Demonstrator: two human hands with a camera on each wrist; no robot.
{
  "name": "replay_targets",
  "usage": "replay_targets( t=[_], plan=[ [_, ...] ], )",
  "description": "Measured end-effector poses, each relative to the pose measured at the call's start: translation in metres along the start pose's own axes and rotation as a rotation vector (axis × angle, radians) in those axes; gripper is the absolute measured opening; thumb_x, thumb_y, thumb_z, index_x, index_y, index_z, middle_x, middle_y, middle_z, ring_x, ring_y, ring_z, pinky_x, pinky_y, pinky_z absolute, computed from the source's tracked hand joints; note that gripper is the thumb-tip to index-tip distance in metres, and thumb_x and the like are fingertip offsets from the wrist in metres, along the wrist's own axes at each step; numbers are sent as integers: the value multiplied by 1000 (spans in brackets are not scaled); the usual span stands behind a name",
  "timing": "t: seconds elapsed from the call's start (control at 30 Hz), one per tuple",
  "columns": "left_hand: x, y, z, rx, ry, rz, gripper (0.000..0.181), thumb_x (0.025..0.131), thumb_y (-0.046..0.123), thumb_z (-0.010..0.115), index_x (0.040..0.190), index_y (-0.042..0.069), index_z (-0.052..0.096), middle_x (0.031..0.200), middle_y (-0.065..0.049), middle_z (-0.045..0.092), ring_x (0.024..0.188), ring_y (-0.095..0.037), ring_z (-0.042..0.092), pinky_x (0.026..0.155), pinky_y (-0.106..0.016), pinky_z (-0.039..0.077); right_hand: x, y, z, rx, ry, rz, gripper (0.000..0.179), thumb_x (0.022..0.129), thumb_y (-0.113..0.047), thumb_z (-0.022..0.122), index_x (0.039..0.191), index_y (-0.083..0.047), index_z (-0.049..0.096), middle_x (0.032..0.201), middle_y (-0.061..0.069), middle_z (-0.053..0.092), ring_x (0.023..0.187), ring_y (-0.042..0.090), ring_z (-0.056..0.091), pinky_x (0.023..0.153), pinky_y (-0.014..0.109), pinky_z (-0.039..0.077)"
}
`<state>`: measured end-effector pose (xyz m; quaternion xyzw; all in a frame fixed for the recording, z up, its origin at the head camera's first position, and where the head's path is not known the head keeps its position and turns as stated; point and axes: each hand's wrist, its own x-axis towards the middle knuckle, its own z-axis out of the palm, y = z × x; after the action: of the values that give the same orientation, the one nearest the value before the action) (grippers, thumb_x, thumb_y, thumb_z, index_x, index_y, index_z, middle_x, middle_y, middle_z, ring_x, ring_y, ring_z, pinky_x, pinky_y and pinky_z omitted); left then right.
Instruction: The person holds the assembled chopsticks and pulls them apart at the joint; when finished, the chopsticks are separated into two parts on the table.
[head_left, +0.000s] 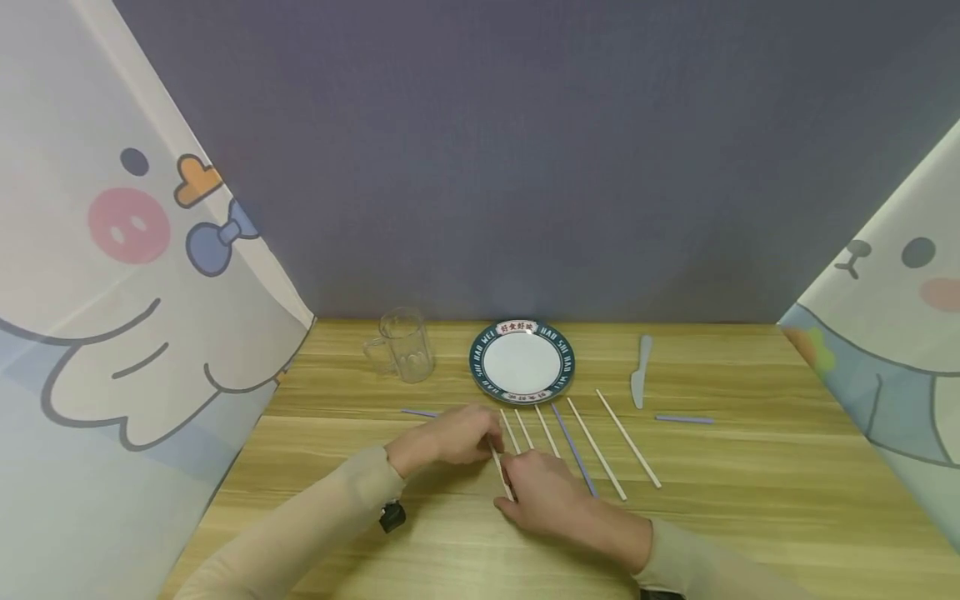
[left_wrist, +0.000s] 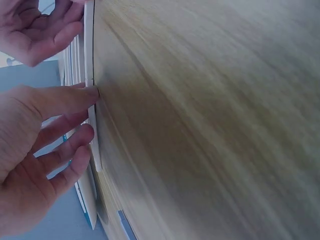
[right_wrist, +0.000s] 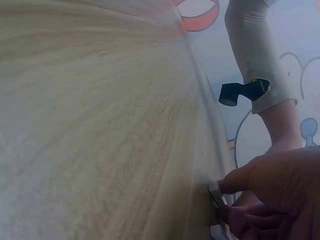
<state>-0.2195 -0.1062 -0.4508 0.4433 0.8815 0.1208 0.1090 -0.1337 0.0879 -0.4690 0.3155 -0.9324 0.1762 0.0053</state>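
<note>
In the head view, my left hand (head_left: pixel 467 433) and right hand (head_left: pixel 543 496) meet over one thin white stick (head_left: pixel 501 477) on the wooden table. The left thumb and fingers pinch it toward its far end; the left wrist view shows that thumb (left_wrist: pixel 90 96) pressed on its edge, beside a fine seam. Nearer the body, the right thumb and index finger pinch the same stick, whose near end (right_wrist: pixel 215 189) shows in the right wrist view. Just to the right lie several more white sticks (head_left: pixel 597 452) in a row, with one blue stick (head_left: pixel 574 450) among them.
Behind the sticks stands a green-rimmed white plate (head_left: pixel 521 364). A clear glass mug (head_left: pixel 411 350) is at its left, a pale knife (head_left: pixel 639 375) at its right. Short blue sticks lie on both sides, one at the right (head_left: pixel 684 419). A grey wall (head_left: pixel 525 167) closes the back.
</note>
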Motion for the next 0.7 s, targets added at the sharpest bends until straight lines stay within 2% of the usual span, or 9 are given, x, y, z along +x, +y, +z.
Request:
replay_targets(
  t=[0.2, 0.3, 0.37, 0.5, 0.6, 0.7],
  plan=[
    [-5, -5, 2, 40, -7, 27, 9, 88, 11, 84, 93, 19, 81, 93, 7, 76, 92, -8, 68, 91, -21, 56, 1, 1, -2, 63, -24, 49, 32, 84, -17, 82, 69, -20, 55, 59, -12, 50, 55, 3, 47, 48, 22, 39],
    [-8, -6, 0, 2, 3, 37, 7, 92, 13, 80, 94, 19, 76, 94, 8, 74, 94, -7, 66, 93, -23, 55, 2, 5, -9, 95, -30, 57, 27, 81, -11, 76, 68, -20, 55, 58, -13, 49, 54, 3, 44, 46, 21, 38],
    [-9, -7, -4, -51, 29, 38, 6, 95, 12, 76, 95, 18, 73, 93, 7, 73, 91, -6, 65, 89, -21, 56, 4, 9, -18, 107, -24, 57, 23, 80, -8, 73, 69, -19, 56, 60, -11, 51, 53, 3, 45, 44, 21, 38],
    [-9, -6, -18, -172, 122, 22, 4, 100, 10, 70, 98, 13, 71, 93, 2, 74, 76, 0, 59, 71, -16, 54, 11, 24, -43, 67, 34, 8, 14, 82, -5, 71, 77, -15, 62, 73, -6, 57, 62, 7, 49, 49, 20, 42],
    [-5, -2, -29, -191, 221, 21, 4, 100, 11, 70, 100, 10, 74, 93, -1, 76, 65, 3, 52, 61, -15, 49, 15, 37, -62, 47, 91, -49, 11, 87, -3, 72, 85, -13, 68, 81, -3, 63, 69, 7, 52, 56, 21, 46],
    [-2, 4, -36, -173, 315, 21, 5, 99, 13, 73, 100, 10, 77, 92, -2, 77, 58, 4, 47, 56, -14, 45, 17, 47, -79, 84, 103, -97, 11, 93, -1, 70, 95, -11, 72, 87, -1, 70, 74, 6, 56, 64, 22, 50]
  ],
)
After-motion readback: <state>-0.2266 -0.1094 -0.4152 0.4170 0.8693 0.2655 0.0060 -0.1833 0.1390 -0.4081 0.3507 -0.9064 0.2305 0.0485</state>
